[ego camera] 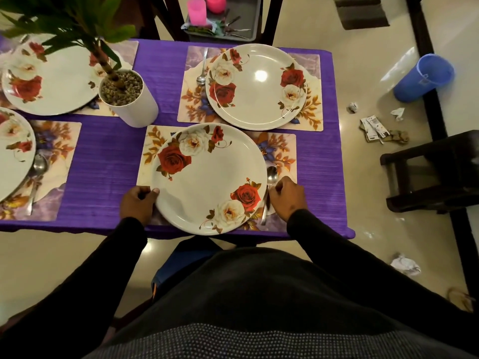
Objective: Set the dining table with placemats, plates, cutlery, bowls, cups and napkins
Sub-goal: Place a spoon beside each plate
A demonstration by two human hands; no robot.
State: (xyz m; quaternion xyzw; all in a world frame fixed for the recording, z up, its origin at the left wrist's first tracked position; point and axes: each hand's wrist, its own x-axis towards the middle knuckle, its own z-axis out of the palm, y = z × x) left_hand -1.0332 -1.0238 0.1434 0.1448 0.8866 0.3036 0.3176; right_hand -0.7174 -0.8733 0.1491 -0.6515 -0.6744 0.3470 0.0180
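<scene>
four floral plates sit on four placemats over the purple table (108,161); each visible setting has a spoon beside its plate. nearest plate (207,177) rests centred on its placemat (282,151), near rim reaching almost to the table edge. left hand (137,203) lies at the plate's left rim, fingers curled with the thumb tip touching the rim, probably steadying or nudging the plate; whether it truly grips anything cannot be told. right hand (287,198) sits just right of the plate, fingers curled down onto the handle of the near spoon (269,187), which lies bowl-away along the plate's right side, likely being straightened parallel to the rim. far plate (256,84) has its spoon (202,71) on the left instead. potted plant (124,94) stands mid-table between settings, leaves overhanging the far-left plate (51,81); reaching across there means working round it. pink cups (204,7) and loose cutlery wait in a grey tray (255,19) beyond the table's far edge, so cups, bowls and napkins appear yet to be laid. blue bin (422,79) and paper scraps lie on the floor, right.
</scene>
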